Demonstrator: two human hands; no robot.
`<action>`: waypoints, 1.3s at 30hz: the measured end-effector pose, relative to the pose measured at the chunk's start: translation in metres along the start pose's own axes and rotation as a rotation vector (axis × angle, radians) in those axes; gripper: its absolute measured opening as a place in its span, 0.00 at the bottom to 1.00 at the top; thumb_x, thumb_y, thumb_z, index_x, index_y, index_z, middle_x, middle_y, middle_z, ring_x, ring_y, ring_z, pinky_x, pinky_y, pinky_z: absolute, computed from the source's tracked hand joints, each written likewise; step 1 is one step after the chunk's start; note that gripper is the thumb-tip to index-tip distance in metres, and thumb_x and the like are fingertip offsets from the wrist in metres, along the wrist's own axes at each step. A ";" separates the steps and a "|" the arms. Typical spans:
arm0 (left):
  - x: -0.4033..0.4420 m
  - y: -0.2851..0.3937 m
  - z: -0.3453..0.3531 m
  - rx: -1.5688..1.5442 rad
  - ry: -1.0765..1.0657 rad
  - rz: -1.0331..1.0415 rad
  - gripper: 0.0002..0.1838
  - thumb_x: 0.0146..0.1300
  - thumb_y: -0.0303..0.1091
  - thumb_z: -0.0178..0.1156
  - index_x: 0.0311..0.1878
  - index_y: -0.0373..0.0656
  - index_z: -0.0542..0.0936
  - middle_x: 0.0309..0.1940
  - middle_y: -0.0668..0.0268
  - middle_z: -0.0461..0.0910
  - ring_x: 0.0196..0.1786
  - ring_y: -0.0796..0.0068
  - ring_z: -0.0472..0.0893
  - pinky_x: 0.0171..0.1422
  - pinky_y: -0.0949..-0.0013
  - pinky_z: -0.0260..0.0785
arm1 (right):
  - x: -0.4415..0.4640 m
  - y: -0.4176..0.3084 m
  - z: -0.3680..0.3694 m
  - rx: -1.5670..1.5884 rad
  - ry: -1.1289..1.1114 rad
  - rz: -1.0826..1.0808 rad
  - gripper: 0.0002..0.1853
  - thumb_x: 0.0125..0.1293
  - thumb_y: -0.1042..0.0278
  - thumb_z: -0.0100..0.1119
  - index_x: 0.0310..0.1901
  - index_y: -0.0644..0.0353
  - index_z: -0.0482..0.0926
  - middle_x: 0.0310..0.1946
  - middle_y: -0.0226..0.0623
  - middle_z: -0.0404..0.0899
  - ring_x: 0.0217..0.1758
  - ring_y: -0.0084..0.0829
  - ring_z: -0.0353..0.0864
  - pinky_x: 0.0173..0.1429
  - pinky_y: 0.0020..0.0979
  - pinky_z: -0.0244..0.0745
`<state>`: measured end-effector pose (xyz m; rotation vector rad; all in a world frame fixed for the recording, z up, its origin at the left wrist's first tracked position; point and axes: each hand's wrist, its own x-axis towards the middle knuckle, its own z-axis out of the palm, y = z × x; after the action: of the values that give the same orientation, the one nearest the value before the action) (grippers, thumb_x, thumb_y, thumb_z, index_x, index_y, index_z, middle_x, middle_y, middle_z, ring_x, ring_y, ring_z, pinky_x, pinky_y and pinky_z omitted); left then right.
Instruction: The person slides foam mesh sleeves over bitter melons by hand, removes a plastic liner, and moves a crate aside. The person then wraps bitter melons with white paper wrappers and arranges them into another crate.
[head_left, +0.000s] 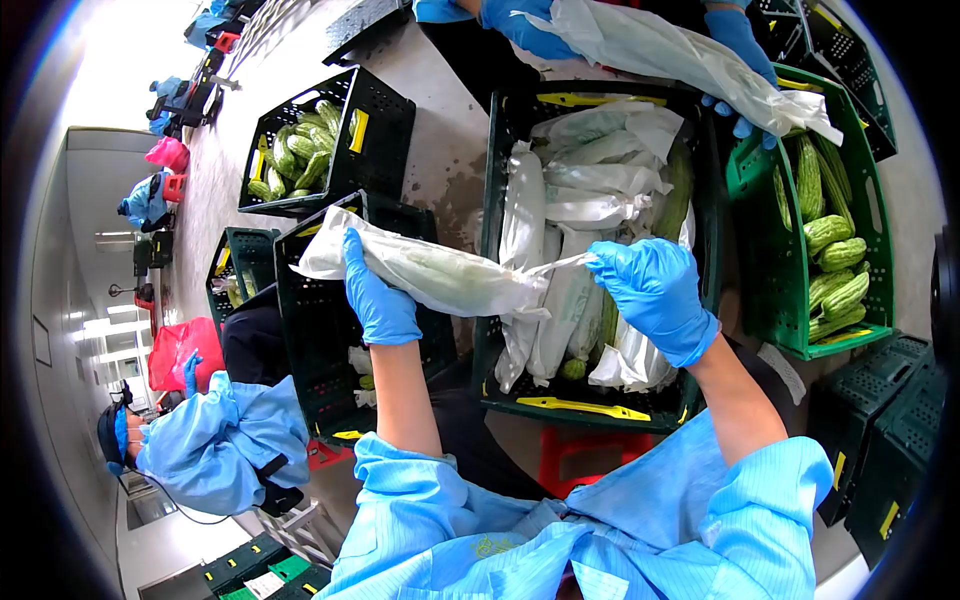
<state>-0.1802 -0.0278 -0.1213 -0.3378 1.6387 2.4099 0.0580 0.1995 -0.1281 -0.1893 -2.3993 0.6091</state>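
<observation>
My left hand (380,298), in a blue glove, is closed round a white-wrapped gourd (440,275), held level above the crates. At the wrapper's right end, my right hand (650,295), also gloved in blue, pinches the thin twisted tip of the wrapping. Below both hands stands a black crate (560,412) with several white-wrapped gourds (522,230) inside. Some bare green gourds show among them, one along the crate's right side. Across the top, a co-worker's gloved hands (735,50) hold another long wrapped gourd (670,55).
A green crate (880,215) of bare gourds stands at the right. Black crates (385,125) stand at the left, one with green gourds (300,150). A seated co-worker (225,435) is at the lower left. A red stool (560,455) shows beneath the middle crate.
</observation>
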 end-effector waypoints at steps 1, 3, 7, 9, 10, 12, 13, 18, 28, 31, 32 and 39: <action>-0.001 -0.001 0.000 0.027 -0.004 0.009 0.28 0.68 0.51 0.60 0.64 0.45 0.72 0.56 0.60 0.78 0.55 0.62 0.79 0.61 0.55 0.73 | -0.001 -0.003 0.000 -0.007 0.000 -0.013 0.12 0.55 0.67 0.71 0.43 0.49 0.85 0.29 0.32 0.83 0.28 0.35 0.79 0.33 0.34 0.75; -0.001 -0.003 0.003 0.044 -0.016 0.005 0.27 0.67 0.51 0.61 0.64 0.46 0.73 0.54 0.61 0.79 0.52 0.63 0.80 0.59 0.56 0.75 | -0.004 -0.004 0.007 0.418 -0.016 0.251 0.11 0.61 0.71 0.68 0.46 0.56 0.84 0.31 0.32 0.85 0.31 0.29 0.84 0.35 0.29 0.77; -0.005 -0.001 0.011 -0.032 -0.145 -0.154 0.30 0.65 0.51 0.63 0.64 0.43 0.72 0.53 0.60 0.78 0.52 0.63 0.79 0.58 0.57 0.75 | 0.011 -0.009 0.001 1.018 -0.129 0.919 0.10 0.69 0.74 0.58 0.49 0.66 0.81 0.37 0.34 0.86 0.37 0.23 0.86 0.38 0.25 0.80; -0.009 -0.002 0.014 -0.019 -0.136 -0.157 0.31 0.65 0.53 0.62 0.65 0.44 0.71 0.55 0.59 0.77 0.53 0.61 0.79 0.60 0.56 0.73 | 0.020 -0.004 -0.002 1.077 -0.214 1.020 0.10 0.70 0.73 0.58 0.49 0.64 0.81 0.37 0.34 0.86 0.36 0.24 0.86 0.37 0.24 0.80; -0.007 -0.003 0.012 -0.022 -0.129 -0.157 0.31 0.65 0.53 0.62 0.65 0.44 0.71 0.56 0.59 0.76 0.54 0.61 0.78 0.60 0.56 0.73 | 0.011 0.005 0.009 1.082 -0.165 0.965 0.13 0.69 0.68 0.59 0.52 0.63 0.79 0.35 0.35 0.86 0.35 0.28 0.86 0.37 0.28 0.80; -0.002 -0.005 0.007 -0.041 -0.110 -0.131 0.32 0.65 0.53 0.62 0.66 0.44 0.70 0.57 0.59 0.76 0.55 0.61 0.78 0.61 0.55 0.73 | 0.008 0.009 0.011 0.602 -0.185 0.875 0.15 0.68 0.65 0.61 0.52 0.63 0.78 0.33 0.37 0.86 0.35 0.31 0.87 0.38 0.32 0.79; 0.000 -0.006 0.004 -0.060 -0.096 -0.105 0.32 0.65 0.54 0.62 0.66 0.44 0.70 0.57 0.59 0.75 0.55 0.60 0.78 0.62 0.55 0.72 | 0.007 0.012 0.012 0.362 -0.192 0.816 0.16 0.67 0.64 0.62 0.52 0.63 0.78 0.32 0.38 0.86 0.35 0.33 0.87 0.38 0.34 0.79; 0.009 -0.002 -0.005 -0.140 -0.019 -0.009 0.32 0.67 0.54 0.60 0.67 0.44 0.69 0.61 0.56 0.73 0.60 0.56 0.75 0.67 0.50 0.69 | 0.016 0.010 -0.009 0.544 -0.811 0.925 0.20 0.68 0.50 0.63 0.43 0.64 0.82 0.32 0.35 0.85 0.34 0.23 0.84 0.41 0.29 0.78; -0.008 -0.020 0.014 -0.140 -0.062 -0.091 0.27 0.67 0.50 0.62 0.63 0.46 0.73 0.53 0.61 0.78 0.53 0.64 0.78 0.62 0.56 0.72 | 0.010 -0.023 0.027 1.085 -0.544 1.062 0.14 0.71 0.59 0.60 0.39 0.64 0.81 0.32 0.37 0.84 0.31 0.25 0.84 0.38 0.27 0.80; -0.006 -0.014 0.014 -0.136 -0.029 -0.066 0.27 0.67 0.50 0.62 0.63 0.46 0.72 0.54 0.60 0.77 0.54 0.62 0.78 0.63 0.54 0.72 | 0.014 -0.020 0.027 1.058 -0.465 1.114 0.11 0.70 0.63 0.61 0.38 0.64 0.82 0.29 0.37 0.84 0.27 0.25 0.84 0.33 0.26 0.81; -0.006 -0.011 0.016 -0.142 -0.021 -0.070 0.27 0.67 0.50 0.62 0.63 0.46 0.71 0.54 0.59 0.77 0.55 0.61 0.78 0.64 0.53 0.71 | 0.016 -0.020 0.024 1.072 -0.453 1.119 0.11 0.70 0.63 0.62 0.38 0.63 0.82 0.28 0.37 0.84 0.26 0.25 0.84 0.32 0.26 0.81; -0.002 -0.022 0.016 -0.252 -0.137 -0.156 0.27 0.66 0.48 0.63 0.63 0.47 0.70 0.55 0.58 0.76 0.57 0.59 0.77 0.67 0.50 0.69 | 0.021 -0.013 0.020 1.346 -0.215 1.165 0.16 0.73 0.55 0.56 0.45 0.62 0.83 0.34 0.38 0.85 0.32 0.26 0.85 0.39 0.29 0.81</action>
<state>-0.1725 -0.0055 -0.1344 -0.3193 1.2079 2.4617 0.0291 0.1861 -0.1242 -0.9113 -1.3125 2.6096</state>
